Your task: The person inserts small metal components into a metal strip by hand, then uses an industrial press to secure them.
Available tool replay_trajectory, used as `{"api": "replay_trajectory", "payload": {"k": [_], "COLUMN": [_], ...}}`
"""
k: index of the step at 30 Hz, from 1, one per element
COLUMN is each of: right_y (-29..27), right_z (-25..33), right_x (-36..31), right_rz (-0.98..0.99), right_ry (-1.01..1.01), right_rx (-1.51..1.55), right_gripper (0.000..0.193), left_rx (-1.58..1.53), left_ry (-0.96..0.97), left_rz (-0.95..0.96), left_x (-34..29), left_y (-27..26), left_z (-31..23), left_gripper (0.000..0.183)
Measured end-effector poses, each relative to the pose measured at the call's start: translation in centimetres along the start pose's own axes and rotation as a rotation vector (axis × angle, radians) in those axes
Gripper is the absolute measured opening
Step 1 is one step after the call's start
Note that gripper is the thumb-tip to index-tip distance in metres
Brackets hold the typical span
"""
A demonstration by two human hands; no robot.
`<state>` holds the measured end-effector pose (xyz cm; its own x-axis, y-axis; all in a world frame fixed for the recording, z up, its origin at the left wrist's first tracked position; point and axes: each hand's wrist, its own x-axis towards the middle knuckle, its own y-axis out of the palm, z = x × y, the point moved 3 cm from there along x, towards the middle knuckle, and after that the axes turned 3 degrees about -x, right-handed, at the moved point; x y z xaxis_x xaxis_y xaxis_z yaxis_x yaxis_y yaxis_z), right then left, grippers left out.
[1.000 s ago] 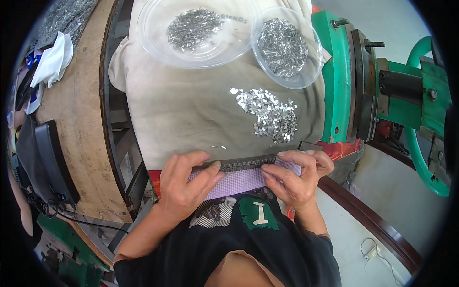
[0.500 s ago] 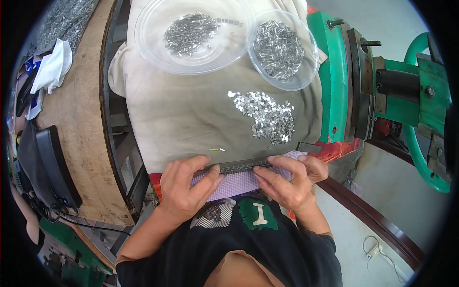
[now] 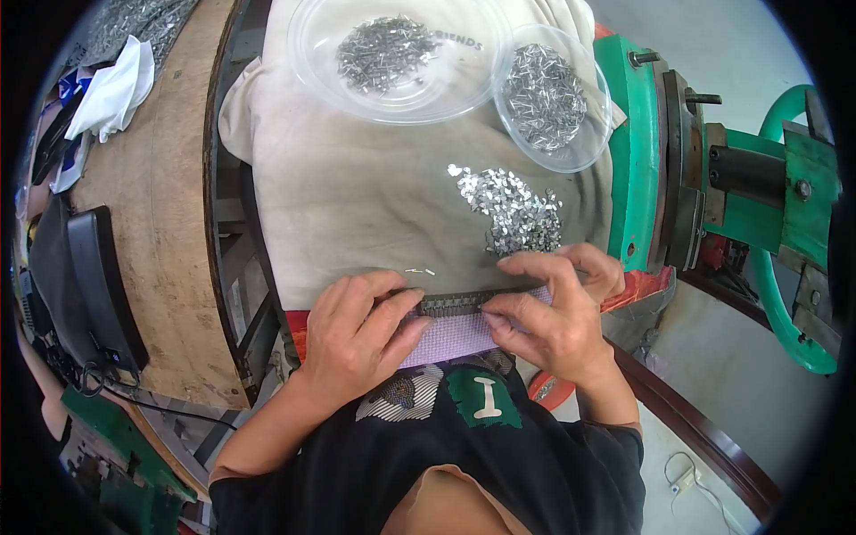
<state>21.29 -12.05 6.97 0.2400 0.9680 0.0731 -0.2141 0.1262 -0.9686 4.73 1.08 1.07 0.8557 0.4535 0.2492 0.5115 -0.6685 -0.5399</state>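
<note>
A dark, narrow slotted metal strip point(image 3: 452, 306) lies across a lilac waffle-weave cloth point(image 3: 459, 335) at the near edge of the covered work surface. My left hand point(image 3: 357, 328) closes on the strip's left end, thumb and fingers around it. At its right part, my right hand point(image 3: 563, 312) has its fingers apart, one raised toward a pile of small shiny metal flakes point(image 3: 513, 211). Its lower fingertips rest by the strip; whether a tiny piece is between them is hidden. Two or so thin metal pins point(image 3: 419, 271) lie just beyond the strip.
Two clear plastic tubs, a wide one point(image 3: 308, 67) and a smaller one point(image 3: 599, 134), hold short metal pins on the beige cloth point(image 3: 348, 196). Green machinery point(image 3: 635, 160) stands at the right. At left is a wooden bench point(image 3: 169, 232) with a black device point(image 3: 107, 290).
My right hand has lifted a finger off the strip toward the flakes. My left hand has shifted slightly along the strip's left end. The whole view has moved a little.
</note>
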Motion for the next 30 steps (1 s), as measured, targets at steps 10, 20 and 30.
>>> {"api": "replay_trajectory", "payload": {"k": [10, 20, 30], "right_y": [0.2, 0.7, 1.1], "right_z": [-0.8, -2.7, -2.9], "right_x": [0.5, 3.2, 4.0], "right_rz": [0.093, 0.002, 0.072], "right_ry": [0.049, 0.11, -0.023], "right_rx": [0.137, 0.159, 0.094], "right_gripper": [0.015, 0.013, 0.016], "left_rx": [-0.038, -0.048, -0.067], "left_ry": [-0.014, -0.059, -0.003], "left_rz": [-0.045, -0.031, -0.051], "left_x": [0.2, 0.1, 0.2], "left_y": [0.1, 0.1, 0.0], "left_z": [0.2, 0.3, -0.3], "left_gripper": [0.026, 0.024, 0.022]}}
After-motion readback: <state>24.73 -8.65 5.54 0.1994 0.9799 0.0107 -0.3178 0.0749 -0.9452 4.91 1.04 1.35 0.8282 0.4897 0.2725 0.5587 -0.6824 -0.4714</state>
